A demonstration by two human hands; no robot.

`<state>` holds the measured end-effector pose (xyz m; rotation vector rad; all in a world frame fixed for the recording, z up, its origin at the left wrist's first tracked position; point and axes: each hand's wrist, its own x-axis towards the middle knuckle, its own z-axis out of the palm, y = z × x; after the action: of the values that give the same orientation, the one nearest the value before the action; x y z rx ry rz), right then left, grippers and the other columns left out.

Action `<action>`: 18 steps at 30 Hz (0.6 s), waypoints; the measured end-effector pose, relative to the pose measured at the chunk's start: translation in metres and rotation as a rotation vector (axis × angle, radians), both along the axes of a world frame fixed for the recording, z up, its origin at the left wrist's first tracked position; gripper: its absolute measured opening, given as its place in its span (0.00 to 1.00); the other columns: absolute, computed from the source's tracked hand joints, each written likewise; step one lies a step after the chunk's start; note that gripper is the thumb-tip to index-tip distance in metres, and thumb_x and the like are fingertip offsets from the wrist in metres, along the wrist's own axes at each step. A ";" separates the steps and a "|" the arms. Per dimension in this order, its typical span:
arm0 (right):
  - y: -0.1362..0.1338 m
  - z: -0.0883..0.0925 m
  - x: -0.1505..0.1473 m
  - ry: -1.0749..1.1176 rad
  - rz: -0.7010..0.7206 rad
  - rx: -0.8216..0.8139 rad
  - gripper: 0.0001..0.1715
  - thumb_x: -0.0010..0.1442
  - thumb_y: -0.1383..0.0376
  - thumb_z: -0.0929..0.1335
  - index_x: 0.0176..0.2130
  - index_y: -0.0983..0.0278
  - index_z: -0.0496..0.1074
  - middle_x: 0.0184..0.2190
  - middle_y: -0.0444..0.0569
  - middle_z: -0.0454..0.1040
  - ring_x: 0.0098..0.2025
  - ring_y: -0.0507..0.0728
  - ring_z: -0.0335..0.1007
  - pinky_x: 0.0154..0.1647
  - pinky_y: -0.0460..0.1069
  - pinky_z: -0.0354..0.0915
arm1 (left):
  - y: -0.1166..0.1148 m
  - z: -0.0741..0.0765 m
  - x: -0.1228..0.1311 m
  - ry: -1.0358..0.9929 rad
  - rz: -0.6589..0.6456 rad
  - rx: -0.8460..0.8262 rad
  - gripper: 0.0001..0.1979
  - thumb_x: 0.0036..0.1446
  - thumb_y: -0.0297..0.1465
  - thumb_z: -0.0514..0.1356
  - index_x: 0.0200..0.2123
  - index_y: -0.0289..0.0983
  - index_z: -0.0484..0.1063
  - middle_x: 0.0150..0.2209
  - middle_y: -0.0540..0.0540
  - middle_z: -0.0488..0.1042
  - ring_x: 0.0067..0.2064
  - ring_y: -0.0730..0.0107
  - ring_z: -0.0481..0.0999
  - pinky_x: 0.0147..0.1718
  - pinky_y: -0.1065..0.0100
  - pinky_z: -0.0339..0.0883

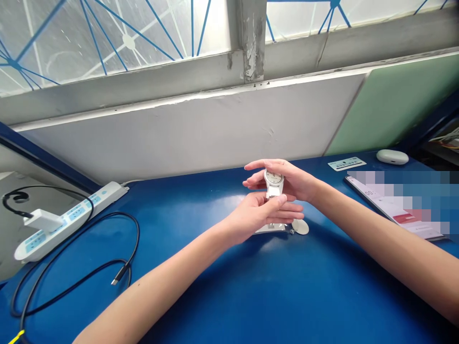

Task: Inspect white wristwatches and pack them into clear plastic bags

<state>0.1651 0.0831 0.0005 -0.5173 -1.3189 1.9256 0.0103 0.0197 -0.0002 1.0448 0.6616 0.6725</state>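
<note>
A white wristwatch [274, 177] with a round face is held up between my two hands, over the middle of the blue table. My left hand [256, 212] grips the lower strap, its thumb on top and its other fingers stretched behind. Around the watch's upper part curves my right hand [287, 177], its thumb side near the face and its fingers pointing left. Below the hands, a clear and white packet [270, 228] lies partly hidden on the table, with a round white piece [300, 227] beside it.
At the left, a white power strip [77, 215] holds a white charger [43, 220] with a looped black cable [138, 234]. To the right are a barcode card [347, 164], a white earbud case [392, 156] and a partly pixelated tablet or phone [387, 200]. A wall stands behind the blue table [268, 296].
</note>
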 end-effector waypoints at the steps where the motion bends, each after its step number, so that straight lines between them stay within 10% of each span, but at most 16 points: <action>1: 0.000 0.002 0.000 0.025 0.005 -0.025 0.20 0.61 0.56 0.71 0.49 0.65 0.77 0.38 0.52 0.84 0.48 0.60 0.79 0.54 0.54 0.69 | 0.000 0.000 0.001 0.003 0.030 0.003 0.25 0.55 0.45 0.69 0.45 0.29 0.78 0.46 0.31 0.80 0.49 0.48 0.81 0.52 0.52 0.70; 9: 0.002 0.005 0.002 0.096 -0.019 -0.097 0.18 0.64 0.64 0.66 0.53 0.60 0.74 0.44 0.49 0.83 0.47 0.58 0.79 0.53 0.54 0.71 | 0.004 -0.004 0.001 -0.015 0.165 0.013 0.20 0.58 0.41 0.68 0.43 0.28 0.78 0.42 0.33 0.82 0.47 0.53 0.82 0.54 0.55 0.69; 18: 0.001 0.004 -0.001 0.093 -0.066 -0.116 0.16 0.65 0.66 0.64 0.50 0.61 0.75 0.44 0.47 0.82 0.48 0.56 0.79 0.59 0.55 0.68 | 0.005 -0.004 -0.001 -0.048 -0.001 -0.036 0.21 0.62 0.42 0.64 0.49 0.30 0.74 0.48 0.31 0.79 0.47 0.52 0.81 0.52 0.53 0.69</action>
<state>0.1645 0.0838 0.0049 -0.5155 -1.1229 1.9559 0.0094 0.0246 -0.0038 0.9924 0.6298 0.6806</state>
